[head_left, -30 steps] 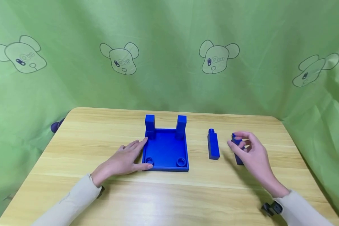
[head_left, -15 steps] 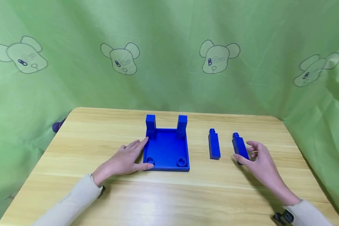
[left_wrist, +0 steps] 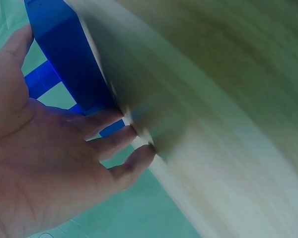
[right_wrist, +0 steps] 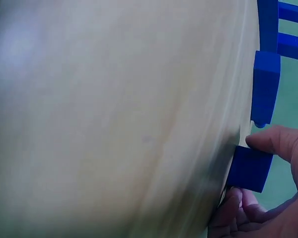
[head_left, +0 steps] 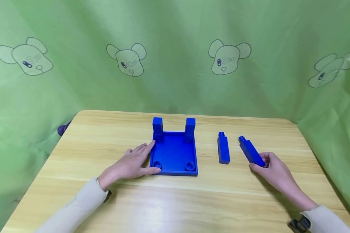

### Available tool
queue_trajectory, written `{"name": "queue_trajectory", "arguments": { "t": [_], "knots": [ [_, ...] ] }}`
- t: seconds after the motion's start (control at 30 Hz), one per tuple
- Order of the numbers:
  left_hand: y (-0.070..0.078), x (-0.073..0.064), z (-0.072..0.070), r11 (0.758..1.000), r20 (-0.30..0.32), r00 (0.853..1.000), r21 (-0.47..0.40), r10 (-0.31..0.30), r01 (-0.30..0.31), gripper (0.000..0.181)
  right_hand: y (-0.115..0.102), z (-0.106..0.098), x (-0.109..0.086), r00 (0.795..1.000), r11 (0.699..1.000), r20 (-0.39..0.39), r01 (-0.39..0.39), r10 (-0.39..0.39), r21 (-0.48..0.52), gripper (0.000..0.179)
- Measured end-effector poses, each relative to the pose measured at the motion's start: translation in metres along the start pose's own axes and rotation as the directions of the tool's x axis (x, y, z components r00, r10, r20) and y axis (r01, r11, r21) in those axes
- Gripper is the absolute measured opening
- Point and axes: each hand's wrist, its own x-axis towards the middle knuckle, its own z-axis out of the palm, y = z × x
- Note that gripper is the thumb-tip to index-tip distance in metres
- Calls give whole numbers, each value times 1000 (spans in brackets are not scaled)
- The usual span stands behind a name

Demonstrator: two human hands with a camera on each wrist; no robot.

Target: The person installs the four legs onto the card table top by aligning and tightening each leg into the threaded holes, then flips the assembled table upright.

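A blue square base (head_left: pixel 173 152) with a raised rim lies on the table, two square posts standing at its far corners and round sockets at its near corners. My left hand (head_left: pixel 131 165) rests along its left side, fingers fairly straight and thumb over the near-left corner. Right of the base lies a blue square peg (head_left: pixel 223 149) with a threaded end pointing away. Farther right, my right hand (head_left: pixel 275 173) pinches the near end of a second blue peg (head_left: pixel 250 150) between thumb and fingers. In the right wrist view that peg's square end (right_wrist: pixel 250 169) faces the camera.
The light wooden table (head_left: pixel 175 207) has rounded far corners. Green cloth (head_left: pixel 175 81) with mouse-head drawings hangs behind it and along the sides. A dark purple object (head_left: pixel 62 129) shows beyond the table's left edge.
My right hand has slid from the threaded end down to the near end of the right peg, which now slants more to the left at its far end. The left hand stays at the base.
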Motion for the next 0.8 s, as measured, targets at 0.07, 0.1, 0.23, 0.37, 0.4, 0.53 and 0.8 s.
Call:
{"name": "queue_trajectory", "arguments": {
  "t": [0.07,0.1,0.23,0.37,0.4,0.53,0.8],
  "knots": [
    [1,0,0,1000,3,1000,0,-3,3,109,2,-2,0,1000,1000,-6,2,-2,-2,64],
    [0,0,0,1000,2,1000,-1,-2,2,109,3,-3,1,1000,1000,-8,3,-3,5,62],
    [1,-3,-4,1000,18,1000,-1,-13,13,109,2,-8,3,1000,999,-13,12,-12,32,57],
    [0,-5,-9,1000,39,999,1,-12,12,110,-4,-18,4,1000,999,-1,0,0,46,64],
    [0,-5,-9,1000,40,999,-1,-8,8,110,-5,-21,4,1000,999,-2,-8,8,50,65],
    [0,-3,-8,1000,48,999,-8,-2,3,111,-8,-30,1,999,997,-31,-23,25,75,68],
    [0,-2,-8,1000,46,999,-27,18,-17,108,-13,-35,-8,992,990,-123,-26,43,136,63]
  ]
}}
